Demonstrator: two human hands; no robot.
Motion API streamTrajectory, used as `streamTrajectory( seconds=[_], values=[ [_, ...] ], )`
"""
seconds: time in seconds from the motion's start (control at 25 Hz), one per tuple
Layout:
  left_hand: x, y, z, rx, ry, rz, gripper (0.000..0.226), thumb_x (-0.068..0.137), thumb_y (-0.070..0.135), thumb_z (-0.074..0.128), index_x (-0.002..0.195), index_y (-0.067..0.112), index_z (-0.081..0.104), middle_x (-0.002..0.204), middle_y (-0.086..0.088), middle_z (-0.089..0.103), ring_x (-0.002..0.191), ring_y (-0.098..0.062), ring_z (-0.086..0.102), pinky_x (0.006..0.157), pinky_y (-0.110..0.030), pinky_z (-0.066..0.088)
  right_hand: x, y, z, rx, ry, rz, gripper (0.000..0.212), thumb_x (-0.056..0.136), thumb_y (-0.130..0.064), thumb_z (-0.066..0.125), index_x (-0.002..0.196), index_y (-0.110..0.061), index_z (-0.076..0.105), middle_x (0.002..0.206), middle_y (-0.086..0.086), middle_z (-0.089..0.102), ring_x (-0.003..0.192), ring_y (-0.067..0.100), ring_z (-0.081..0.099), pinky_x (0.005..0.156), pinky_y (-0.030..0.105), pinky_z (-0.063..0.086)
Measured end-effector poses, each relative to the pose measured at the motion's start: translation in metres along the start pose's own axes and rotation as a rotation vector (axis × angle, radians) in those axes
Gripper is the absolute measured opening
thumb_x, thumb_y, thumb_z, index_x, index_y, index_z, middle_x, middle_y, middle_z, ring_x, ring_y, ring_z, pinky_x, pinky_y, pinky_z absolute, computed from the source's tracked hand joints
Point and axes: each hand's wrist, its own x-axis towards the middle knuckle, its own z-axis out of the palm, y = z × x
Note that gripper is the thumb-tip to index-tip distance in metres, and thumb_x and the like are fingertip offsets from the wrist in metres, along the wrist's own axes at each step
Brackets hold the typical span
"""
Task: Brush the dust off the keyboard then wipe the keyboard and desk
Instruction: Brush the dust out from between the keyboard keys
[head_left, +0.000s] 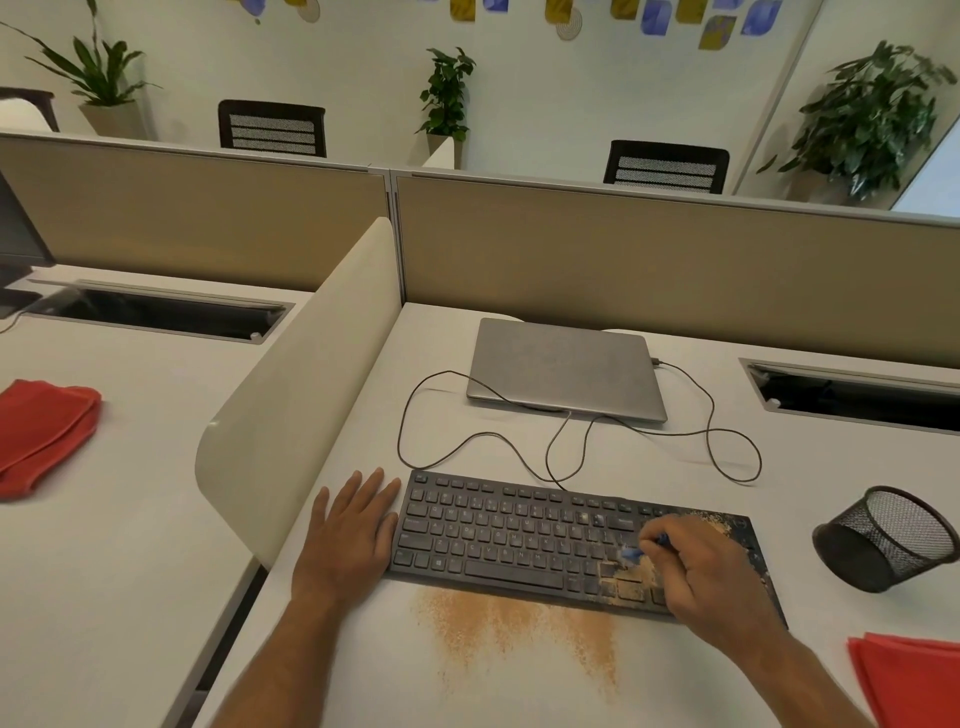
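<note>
A black keyboard (519, 535) lies on the white desk (363, 665). Brown dust (631, 579) covers its right-hand keys, and a wide patch of dust (524, 629) lies on the desk just in front of it. My right hand (711, 571) grips a small blue brush (636, 552) with its bristles on the dusty keys near the keyboard's right end. My left hand (350, 530) rests flat on the desk, fingers straight, against the keyboard's left edge. A folded red cloth (914, 675) sits at the desk's front right corner.
A closed grey laptop (563, 369) lies behind the keyboard, with a thin cable (727, 447) looping between them. A black mesh pen cup (888, 540) lies tipped on its side at right. A cream divider (296, 389) borders the left; another red cloth (41, 431) lies beyond it.
</note>
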Motion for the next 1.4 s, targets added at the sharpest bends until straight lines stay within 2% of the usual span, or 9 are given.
streamTrajectory(
  seconds=[0.2, 0.44, 0.64, 0.76, 0.92, 1.08, 1.16, 1.24, 1.4],
  values=[
    [0.000, 0.000, 0.000, 0.009, -0.004, -0.001, 0.072, 0.091, 0.057, -0.002, 0.157, 0.040, 0.021, 0.165, 0.017, 0.010, 0.152, -0.004, -0.005, 0.124, -0.039, -0.009, 0.000, -0.004, 0.016, -0.019, -0.079, -0.060, 0.006, 0.083, -0.020, 0.059, 0.084, -0.026, 0.059, 0.075, -0.015, 0.058, 0.068, 0.004, 0.051, 0.054, 0.023, 0.047],
    [-0.001, 0.001, -0.002, 0.013, -0.006, -0.004, 0.074, 0.090, 0.057, -0.004, 0.157, 0.040, 0.021, 0.165, 0.018, 0.009, 0.152, -0.004, -0.005, 0.124, -0.038, -0.010, 0.001, 0.000, 0.009, 0.062, 0.014, 0.058, 0.009, 0.085, -0.016, 0.059, 0.088, -0.022, 0.063, 0.077, -0.018, 0.058, 0.078, -0.001, 0.053, 0.062, 0.008, 0.041],
    [-0.001, 0.002, -0.003, 0.006, 0.000, -0.006, 0.074, 0.090, 0.057, -0.003, 0.157, 0.040, 0.022, 0.165, 0.018, 0.010, 0.152, -0.003, -0.005, 0.124, -0.038, -0.010, -0.002, -0.004, 0.015, 0.034, -0.026, -0.018, 0.010, 0.083, -0.017, 0.058, 0.085, -0.026, 0.060, 0.075, -0.016, 0.058, 0.072, 0.002, 0.053, 0.057, 0.019, 0.046],
    [-0.001, 0.002, -0.002, 0.007, 0.003, -0.005, 0.074, 0.090, 0.057, -0.003, 0.157, 0.039, 0.023, 0.165, 0.018, 0.010, 0.152, -0.003, -0.004, 0.124, -0.039, -0.009, 0.002, -0.007, 0.012, 0.073, 0.015, 0.005, 0.008, 0.085, -0.020, 0.057, 0.087, -0.024, 0.063, 0.077, -0.016, 0.059, 0.075, 0.001, 0.053, 0.061, 0.014, 0.044],
    [-0.001, 0.002, -0.001, 0.009, 0.003, -0.005, 0.073, 0.090, 0.057, -0.002, 0.157, 0.039, 0.023, 0.165, 0.018, 0.011, 0.152, -0.003, -0.004, 0.124, -0.039, -0.009, 0.001, -0.007, 0.014, 0.038, -0.076, -0.047, 0.009, 0.084, -0.021, 0.057, 0.086, -0.030, 0.058, 0.074, -0.017, 0.057, 0.070, 0.003, 0.052, 0.057, 0.016, 0.044],
    [-0.001, 0.002, -0.003, 0.008, 0.007, -0.003, 0.074, 0.089, 0.057, -0.003, 0.157, 0.040, 0.023, 0.165, 0.018, 0.011, 0.152, -0.003, -0.004, 0.124, -0.039, -0.008, 0.005, -0.009, 0.009, 0.064, -0.004, -0.007, 0.006, 0.085, -0.020, 0.058, 0.086, -0.023, 0.063, 0.075, -0.017, 0.057, 0.072, 0.002, 0.052, 0.058, 0.012, 0.041],
    [-0.001, 0.003, -0.003, 0.007, 0.011, -0.001, 0.075, 0.089, 0.057, -0.003, 0.157, 0.040, 0.024, 0.165, 0.018, 0.012, 0.152, -0.003, -0.003, 0.124, -0.039, -0.008, 0.003, -0.010, 0.011, 0.033, -0.067, -0.061, 0.009, 0.089, -0.030, 0.052, 0.088, -0.027, 0.060, 0.077, -0.017, 0.057, 0.072, 0.001, 0.052, 0.057, 0.015, 0.044],
    [-0.001, 0.003, -0.004, 0.008, 0.008, -0.003, 0.075, 0.089, 0.058, -0.004, 0.157, 0.039, 0.022, 0.165, 0.018, 0.011, 0.152, -0.003, -0.004, 0.124, -0.039, -0.008, 0.001, -0.010, 0.012, 0.036, -0.133, -0.087, 0.005, 0.088, -0.029, 0.052, 0.085, -0.030, 0.056, 0.074, -0.021, 0.055, 0.072, 0.000, 0.051, 0.056, 0.013, 0.041],
    [-0.002, 0.004, -0.004, 0.008, 0.005, -0.004, 0.075, 0.089, 0.058, -0.004, 0.157, 0.039, 0.023, 0.165, 0.017, 0.012, 0.152, -0.003, -0.003, 0.124, -0.039, -0.009, 0.004, -0.013, 0.005, 0.068, -0.017, -0.012, 0.007, 0.083, -0.019, 0.060, 0.084, -0.024, 0.064, 0.073, -0.017, 0.060, 0.071, 0.001, 0.054, 0.059, 0.011, 0.040]
  ],
)
